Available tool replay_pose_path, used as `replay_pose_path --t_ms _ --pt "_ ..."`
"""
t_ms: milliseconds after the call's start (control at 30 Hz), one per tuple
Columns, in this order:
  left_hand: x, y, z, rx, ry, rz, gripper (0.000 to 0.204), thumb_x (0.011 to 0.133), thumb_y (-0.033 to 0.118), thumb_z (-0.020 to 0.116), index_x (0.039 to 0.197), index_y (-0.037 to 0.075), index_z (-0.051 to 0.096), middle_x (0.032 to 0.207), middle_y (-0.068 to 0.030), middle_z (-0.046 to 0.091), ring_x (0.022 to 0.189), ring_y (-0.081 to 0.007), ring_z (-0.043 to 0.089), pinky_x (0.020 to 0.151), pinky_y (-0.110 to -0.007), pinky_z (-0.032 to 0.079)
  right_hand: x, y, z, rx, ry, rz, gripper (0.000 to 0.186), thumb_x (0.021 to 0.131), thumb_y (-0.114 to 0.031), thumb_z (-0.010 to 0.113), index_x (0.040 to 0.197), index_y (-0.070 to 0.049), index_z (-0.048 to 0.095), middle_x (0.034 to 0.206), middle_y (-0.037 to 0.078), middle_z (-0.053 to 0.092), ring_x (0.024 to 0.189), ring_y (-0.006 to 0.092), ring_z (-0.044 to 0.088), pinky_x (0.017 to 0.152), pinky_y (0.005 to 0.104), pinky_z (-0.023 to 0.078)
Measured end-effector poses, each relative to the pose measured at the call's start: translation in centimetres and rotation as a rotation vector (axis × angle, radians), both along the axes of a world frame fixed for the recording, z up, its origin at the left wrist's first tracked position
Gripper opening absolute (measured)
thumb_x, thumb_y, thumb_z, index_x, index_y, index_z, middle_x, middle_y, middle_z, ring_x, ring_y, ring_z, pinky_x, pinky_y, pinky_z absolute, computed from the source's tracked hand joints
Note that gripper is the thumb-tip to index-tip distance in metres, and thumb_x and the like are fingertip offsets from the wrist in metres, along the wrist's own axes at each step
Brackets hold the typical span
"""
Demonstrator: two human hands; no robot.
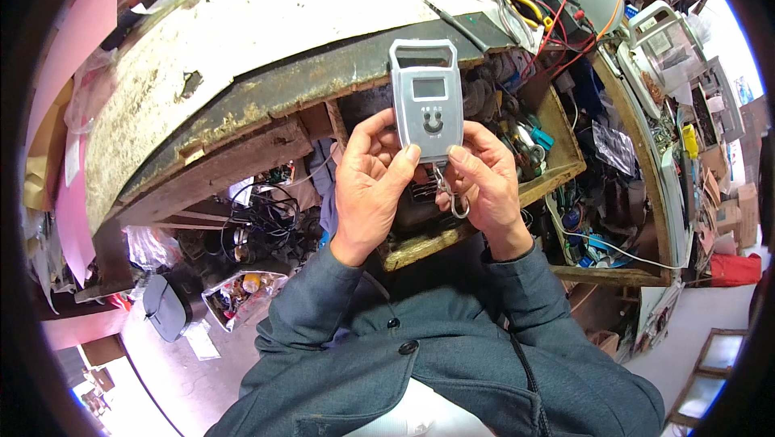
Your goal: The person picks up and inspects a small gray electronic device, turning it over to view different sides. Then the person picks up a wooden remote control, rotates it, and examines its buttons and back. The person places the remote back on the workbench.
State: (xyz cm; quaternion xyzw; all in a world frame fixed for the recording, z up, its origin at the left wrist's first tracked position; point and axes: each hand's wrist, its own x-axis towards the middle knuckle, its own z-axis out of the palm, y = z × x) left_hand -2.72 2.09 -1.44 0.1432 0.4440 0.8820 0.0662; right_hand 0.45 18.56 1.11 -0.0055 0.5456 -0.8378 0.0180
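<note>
Between both hands I hold a grey digital hanging scale (430,126), its face toward me and its top handle pointing away. The small display on it looks blank. My left hand (375,175) grips the lower left side, thumb on the front near the bottom corner. Around the lower right side closes my right hand (487,183), with its thumb on the front edge. From the scale's bottom end hangs a metal hook (458,203), close against my right fingers. Both hands are above an open wooden drawer (420,245); the scale hides part of its inside.
A worn workbench top (299,13) spans the far side, with a soldering-iron-like black tool (457,25) at its edge. Tangled cables (541,1) lie far right. Another wooden drawer (634,276) with clutter is at right. Lower left are a box of parts (242,296) and a black bin (167,308).
</note>
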Motion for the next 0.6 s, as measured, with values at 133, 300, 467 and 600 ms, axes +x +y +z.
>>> replay_pose_path --t_ms 133,300,467,600 --pt "0.11 -0.08 0.12 -0.016 -0.009 0.0 0.049 0.098 0.003 0.063 0.142 -0.003 0.042 0.117 -0.0119 0.065 0.093 -0.0132 0.064 0.078 -0.028 0.056 -0.06 0.0 -0.31 -0.011 0.027 -0.006 0.037 0.099 -0.015 0.062 0.13 0.003 0.054 0.107 0.014 0.07 0.064 0.0144 0.066 0.055 0.0283 0.059" --pt "0.07 0.02 0.43 -0.015 -0.026 -0.01 0.049 0.099 0.003 0.062 0.143 -0.003 0.042 0.115 -0.0119 0.065 0.096 -0.015 0.066 0.081 -0.03 0.057 -0.08 0.33 -0.28 -0.041 0.05 0.025 0.037 0.098 -0.014 0.063 0.129 0.004 0.052 0.111 0.017 0.07 0.081 0.0181 0.071 0.065 0.0324 0.062" --pt "0.24 -0.12 0.65 -0.032 -0.017 -0.105 0.057 0.096 0.002 0.066 0.148 0.001 0.042 0.118 -0.0106 0.064 0.104 -0.017 0.065 0.09 -0.032 0.057 -0.07 0.17 -0.25 -0.071 0.087 -0.044 0.047 0.093 -0.012 0.069 0.132 0.004 0.049 0.112 0.017 0.069 0.096 0.0212 0.071 0.079 0.0362 0.063" --pt "0.31 0.22 0.37 -0.158 0.058 -0.163 0.064 0.089 0.005 0.076 0.146 0.004 0.047 0.122 -0.0077 0.062 0.11 -0.0154 0.062 0.095 -0.033 0.053 -0.24 0.38 -0.68 -0.152 0.145 -0.129 0.05 0.089 -0.011 0.07 0.132 0.005 0.05 0.11 0.019 0.069 0.097 0.0275 0.071 0.088 0.0405 0.06"
